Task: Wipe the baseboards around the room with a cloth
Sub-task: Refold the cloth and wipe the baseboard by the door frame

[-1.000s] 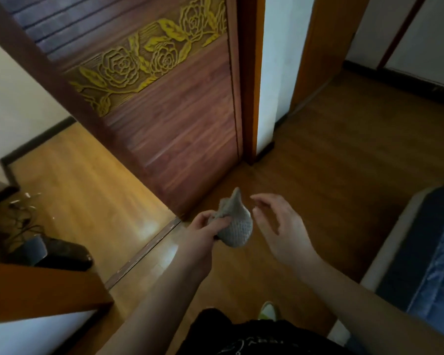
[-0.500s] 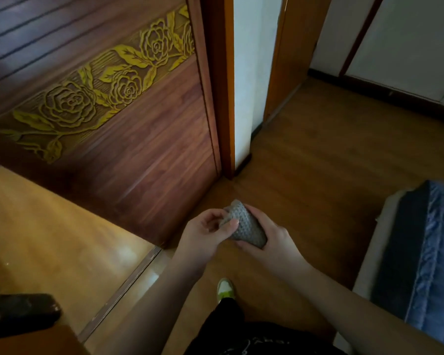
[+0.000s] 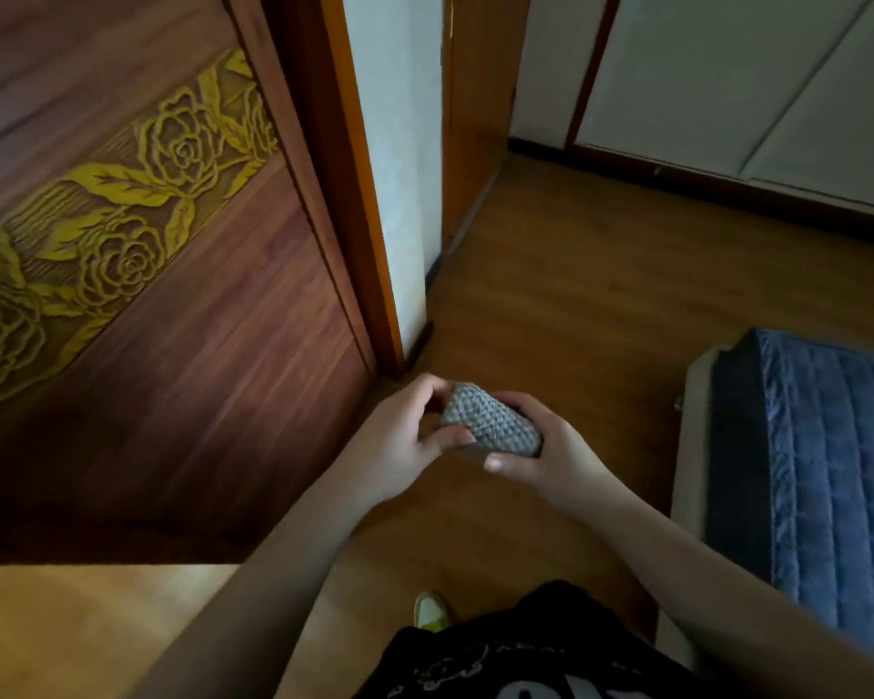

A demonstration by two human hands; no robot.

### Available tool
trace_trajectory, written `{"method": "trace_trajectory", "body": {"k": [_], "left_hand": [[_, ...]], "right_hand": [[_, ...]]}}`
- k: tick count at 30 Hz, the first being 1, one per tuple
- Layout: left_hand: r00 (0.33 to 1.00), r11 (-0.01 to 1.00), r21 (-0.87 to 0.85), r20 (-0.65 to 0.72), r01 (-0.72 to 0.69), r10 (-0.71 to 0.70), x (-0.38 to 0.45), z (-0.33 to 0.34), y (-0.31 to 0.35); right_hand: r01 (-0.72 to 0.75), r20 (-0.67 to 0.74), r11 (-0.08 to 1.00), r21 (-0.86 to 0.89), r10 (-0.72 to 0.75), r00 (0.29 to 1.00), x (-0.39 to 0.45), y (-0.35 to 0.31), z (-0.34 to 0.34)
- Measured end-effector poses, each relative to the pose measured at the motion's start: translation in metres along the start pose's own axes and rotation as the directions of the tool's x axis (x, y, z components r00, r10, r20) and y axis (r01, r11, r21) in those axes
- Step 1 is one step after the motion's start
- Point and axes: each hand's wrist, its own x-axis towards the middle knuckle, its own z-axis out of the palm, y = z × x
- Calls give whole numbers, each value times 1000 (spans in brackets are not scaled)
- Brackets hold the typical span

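Observation:
A grey textured cloth (image 3: 490, 418), bunched into a small roll, is held between both hands in the middle of the view, above the wooden floor. My left hand (image 3: 399, 441) grips its left end with thumb and curled fingers. My right hand (image 3: 546, 456) cups its right end, thumb underneath. A short dark baseboard (image 3: 420, 343) runs along the foot of the white wall strip just beyond the hands. Another dark baseboard (image 3: 727, 186) lines the far wall at the upper right.
An open brown wooden door (image 3: 182, 315) with carved yellow roses fills the left. A bed with a blue quilt (image 3: 828, 471) stands at the right edge. Wooden floor (image 3: 576, 295) stretches ahead. My shoe (image 3: 430, 610) shows below the hands.
My right hand came in from open beside the cloth and now holds it together with the left. The view has swung right and closer to the door and wall corner.

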Motion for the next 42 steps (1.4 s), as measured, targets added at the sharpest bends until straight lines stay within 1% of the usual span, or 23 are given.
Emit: {"method": "trace_trajectory", "body": {"k": [4,7,9,10,12,14,16,19,20,22,24,25,27,28,29,30,33,35,36,37,39,40,42], "left_hand": [[1000,999,16,-9,-28,28,39,9,1],[1000,1000,6,-25,-14,15,72,20,5],[998,999,-50,-66,-4,1,95,27,8],[997,992,-122,-75,17,-26,106,30,9],[997,976,-208,-38,59,-68,129,34,15],[996,975,-205,12,87,-87,151,38,23],[993,971,-212,-25,111,-119,170,39,30],[975,969,-216,-159,122,-158,192,40,32],[963,970,-208,-209,125,-169,197,41,33],[939,980,-160,-302,119,-163,203,47,36],[924,988,-115,-357,104,-139,205,54,41],[928,992,-90,-353,93,-119,206,55,42],[958,996,-72,-279,49,-67,209,50,42],[974,995,-94,-223,24,-45,211,45,41],[984,994,-110,-176,-3,-16,214,40,38],[987,994,-95,-159,-46,31,217,34,34],[967,980,44,-161,-194,199,227,16,25],[968,976,92,-145,-195,207,234,7,20],[975,980,93,-122,-177,187,237,2,18],[982,984,82,-83,-161,167,240,-4,14],[990,990,3,22,-142,142,244,-13,7],[991,992,-39,60,-118,120,246,-16,3],[996,996,-83,81,-28,35,248,-18,-3]], "right_hand": [[2,-97,999,44,3,995,15,8,-23],[-4,-131,998,68,13,991,32,16,-48],[-2,-120,999,44,8,993,46,20,-72],[0,-102,1000,21,2,995,54,21,-85],[16,-80,999,-35,-19,997,69,23,-112],[49,-67,996,-80,-54,996,82,24,-136],[78,-65,997,-22,-80,995,94,25,-152],[85,-131,968,235,-55,990,116,31,-162],[85,-159,945,316,-36,987,123,34,-163],[74,-168,873,482,9,986,137,39,-159],[20,-131,727,687,97,987,148,40,-154],[-10,-100,632,775,138,985,152,39,-152],[-72,-12,460,885,178,984,160,37,-154],[-106,32,416,903,181,983,163,36,-158],[-140,75,394,908,175,982,166,35,-161],[-176,113,390,904,177,978,169,35,-163],[-293,219,435,852,212,952,177,31,-164],[-346,281,469,812,204,938,181,27,-159],[-351,285,517,781,206,936,183,26,-155],[-336,248,603,724,227,942,185,26,-150],[-285,88,815,505,281,956,194,17,-139],[-267,35,879,395,275,961,199,11,-134],[-263,-44,927,266,284,958,211,2,-125]]}}
